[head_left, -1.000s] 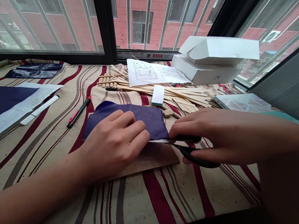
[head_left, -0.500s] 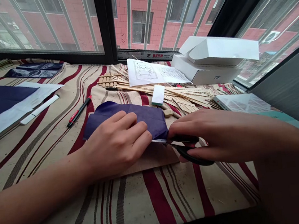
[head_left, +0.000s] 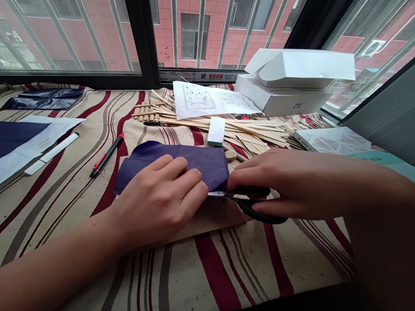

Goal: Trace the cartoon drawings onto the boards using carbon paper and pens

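Note:
A dark blue thin sheet [head_left: 214,167] lies on a flat brown board [head_left: 210,221] in front of me, with a narrow white edge showing at its lower right. My left hand [head_left: 163,196] is closed with curled fingers on the sheet's near side; its fingertips are hidden. From the right, my right hand [head_left: 294,180] grips black-handled scissors [head_left: 263,213], thumb in the lower loop. Their blades meet the sheet's near right edge and are mostly hidden from view.
Behind the sheet are an eraser [head_left: 216,131], thin wooden strips [head_left: 257,131], a printed paper [head_left: 200,98] and a white box [head_left: 293,89]. Pens [head_left: 106,157] and another dark blue sheet [head_left: 1,138] on white paper lie left. A book [head_left: 332,140] sits right.
The scissors' handles have drawn a little closer together, and my right hand has shifted slightly left. The left hand keeps its place on the sheet. The whole view has shifted a little.

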Tool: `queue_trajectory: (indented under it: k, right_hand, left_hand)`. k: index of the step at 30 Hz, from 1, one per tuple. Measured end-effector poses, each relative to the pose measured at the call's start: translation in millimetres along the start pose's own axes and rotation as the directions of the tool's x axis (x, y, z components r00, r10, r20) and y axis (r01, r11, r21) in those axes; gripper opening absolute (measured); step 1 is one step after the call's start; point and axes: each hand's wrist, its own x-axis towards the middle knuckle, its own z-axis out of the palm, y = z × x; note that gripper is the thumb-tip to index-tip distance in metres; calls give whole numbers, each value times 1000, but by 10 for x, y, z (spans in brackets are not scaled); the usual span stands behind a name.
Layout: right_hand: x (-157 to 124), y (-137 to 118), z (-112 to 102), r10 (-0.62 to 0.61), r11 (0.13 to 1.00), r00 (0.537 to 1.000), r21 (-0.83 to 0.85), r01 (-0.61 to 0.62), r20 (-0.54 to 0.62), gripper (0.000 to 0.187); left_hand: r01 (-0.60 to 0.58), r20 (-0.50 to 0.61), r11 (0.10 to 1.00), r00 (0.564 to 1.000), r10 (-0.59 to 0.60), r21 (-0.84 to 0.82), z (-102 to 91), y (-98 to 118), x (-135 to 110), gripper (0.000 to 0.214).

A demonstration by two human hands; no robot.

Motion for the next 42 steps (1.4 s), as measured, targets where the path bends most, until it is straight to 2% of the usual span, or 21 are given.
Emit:
queue_trajectory:
  k: [7, 13, 19, 28, 34, 42]
  right_hand:
    - [69, -56, -9, 16, 1000, 1000, 5, -16, 3, 8]
    - [23, -2, -37, 15, 998, 1000, 58, -15, 12, 14]
    - [-9, 35, -36, 20, 998, 1000, 51, -19, -16, 15]
    - [27, -1, -25, 19, 999, 1000, 43, -20, 11, 12]
    - [12, 50, -28, -31, 999, 999, 36, 31, 4, 18]
    - [35, -46, -37, -26, 999, 1000, 34, 26, -12, 6]
  left_hand:
    - [-1, 60, 1000, 998, 3, -29, -64, 10, 37, 34]
    - [52, 109, 996, 993, -44, -73, -134, -87, 24, 28]
    - [65, 89, 996, 994, -59, -66, -163, -126, -3, 24]
    - [2, 90, 1000, 996, 0, -17, -123, -80, 8, 31]
    - [-7, 88, 1000, 996, 8, -8, -113, -79, -4, 26]
    - [-26, 73, 1000, 997, 27, -11, -103, -64, 7, 32]
